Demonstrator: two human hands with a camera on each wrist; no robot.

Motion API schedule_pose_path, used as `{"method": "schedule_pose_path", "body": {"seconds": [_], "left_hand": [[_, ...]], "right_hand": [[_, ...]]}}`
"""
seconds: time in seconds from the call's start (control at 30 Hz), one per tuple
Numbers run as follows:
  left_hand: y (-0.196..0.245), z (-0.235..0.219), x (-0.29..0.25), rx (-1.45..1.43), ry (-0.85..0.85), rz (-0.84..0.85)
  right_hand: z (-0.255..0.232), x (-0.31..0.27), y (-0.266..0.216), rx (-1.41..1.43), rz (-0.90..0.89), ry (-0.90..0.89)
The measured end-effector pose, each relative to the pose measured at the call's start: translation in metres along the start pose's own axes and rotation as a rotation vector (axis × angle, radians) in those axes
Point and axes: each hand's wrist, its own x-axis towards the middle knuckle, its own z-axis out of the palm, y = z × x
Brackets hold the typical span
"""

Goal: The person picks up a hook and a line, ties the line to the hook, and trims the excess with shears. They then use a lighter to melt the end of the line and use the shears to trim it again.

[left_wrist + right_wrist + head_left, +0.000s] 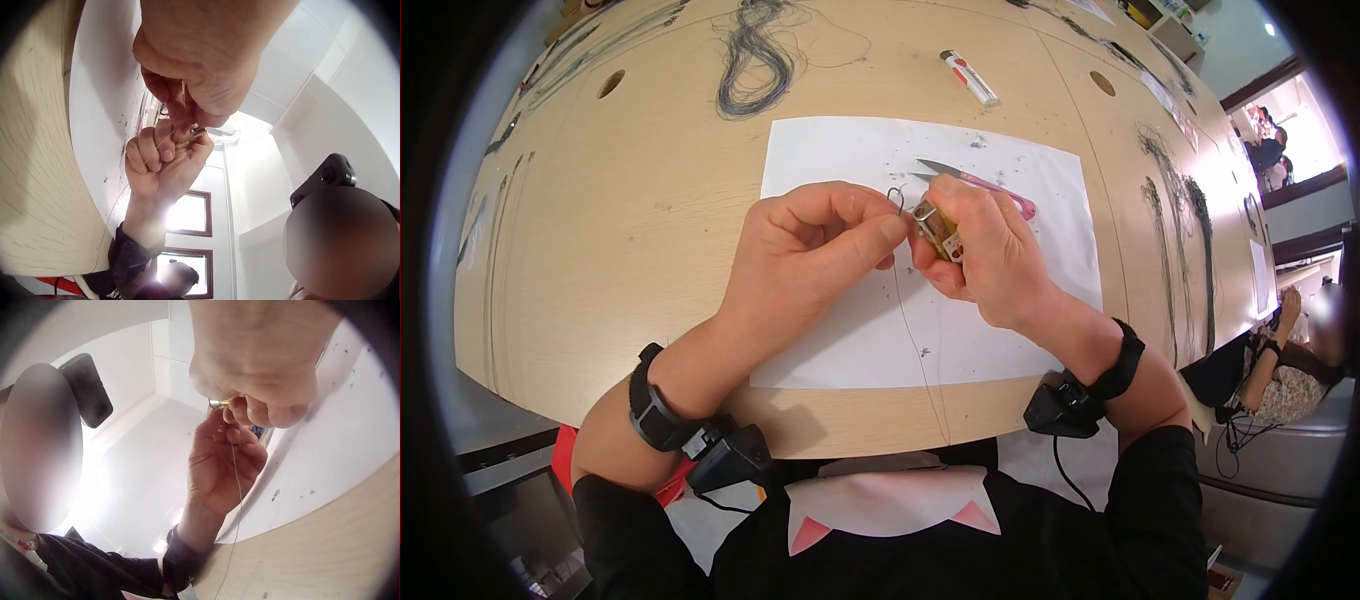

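My left hand (pixel 800 245) pinches a thin dark thread (pixel 908 318) between thumb and forefinger. A small dark hook-like loop (pixel 894 194) stands up from those fingertips. The thread hangs down over the paper towards the table's front edge. In my right hand (pixel 995 245) is a yellowish lighter (pixel 940 232), gripped with its metal top tilted towards the left fingertips. No flame shows. Both hands meet close together in the left wrist view, the lighter's metal end (pixel 199 132) near the pinched fingers. Pink-handled scissors (pixel 990 184) lie behind the right hand, partly covered by it.
White paper (pixel 1020 350) with dark scraps lies under the hands on the wooden table (pixel 620 250). A white lighter (pixel 970 78) and a looped bundle of grey thread (pixel 755 75) lie farther back. Long dark strands (pixel 1200 250) run along the right side. Another person sits at right.
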Motion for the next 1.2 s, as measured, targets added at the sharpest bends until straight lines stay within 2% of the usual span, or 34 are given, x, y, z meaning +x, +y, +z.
{"method": "schedule_pose_path", "body": {"seconds": [0.43, 0.53, 0.6, 0.63, 0.67, 0.73, 0.93, 1.07, 1.13, 1.2], "left_hand": [[0.001, -0.001, 0.000, 0.025, -0.015, -0.017], [0.001, 0.001, 0.000, 0.008, 0.019, -0.021], [0.001, 0.002, 0.000, -0.020, 0.048, -0.020], [0.000, 0.002, 0.000, -0.031, 0.047, -0.013], [0.000, 0.002, 0.000, -0.042, 0.046, -0.007], [-0.001, 0.001, -0.001, -0.015, 0.023, 0.009], [-0.002, 0.001, -0.001, 0.011, -0.023, 0.027], [0.000, 0.000, -0.001, 0.029, -0.051, -0.016], [-0.002, 0.001, -0.002, 0.013, -0.058, 0.002], [-0.003, 0.002, -0.002, -0.002, -0.067, 0.020]], "right_hand": [[0.000, 0.001, -0.001, -0.014, -0.022, -0.007], [0.003, 0.000, -0.005, 0.072, 0.042, 0.090], [-0.001, -0.001, -0.005, 0.109, -0.071, 0.158], [-0.005, -0.002, -0.004, 0.188, -0.166, 0.108], [-0.003, -0.002, -0.004, 0.189, -0.166, 0.108], [0.002, -0.002, -0.001, -0.080, -0.433, 0.264], [0.002, -0.002, 0.005, -0.174, -0.525, 0.213], [0.002, -0.002, 0.008, -0.277, -0.520, 0.191], [0.002, 0.000, 0.014, -0.361, -0.651, 0.200], [0.002, 0.001, 0.015, -0.400, -0.688, 0.185]]}}
